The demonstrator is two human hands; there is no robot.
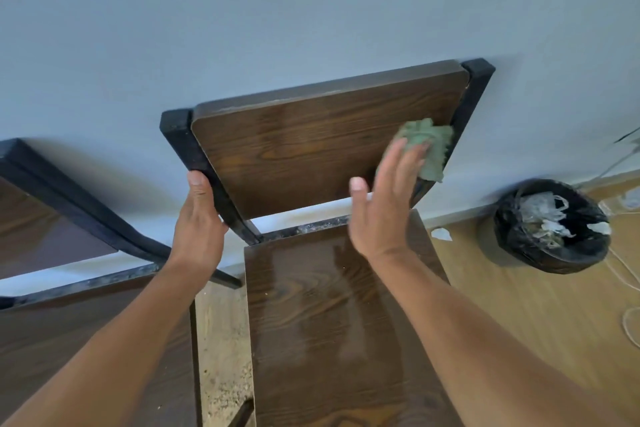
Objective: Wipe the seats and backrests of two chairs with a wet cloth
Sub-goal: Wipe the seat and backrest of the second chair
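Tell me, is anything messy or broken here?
Yes. A white scrap lies on the floor beside the bin instead of in it. The black chair frame looks scuffed and dusty, with pale specks on its rear bar.

Two bare forearms reach forward and up; the left hand [197, 222] curls its grip closed, thumb raised, while the right hand [384, 198] presses flat, fingers extended

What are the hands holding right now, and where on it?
The left hand grips the chair's black left backrest post. The right hand presses flat fingers on the green cloth against the backrest's right side, not grasping it.
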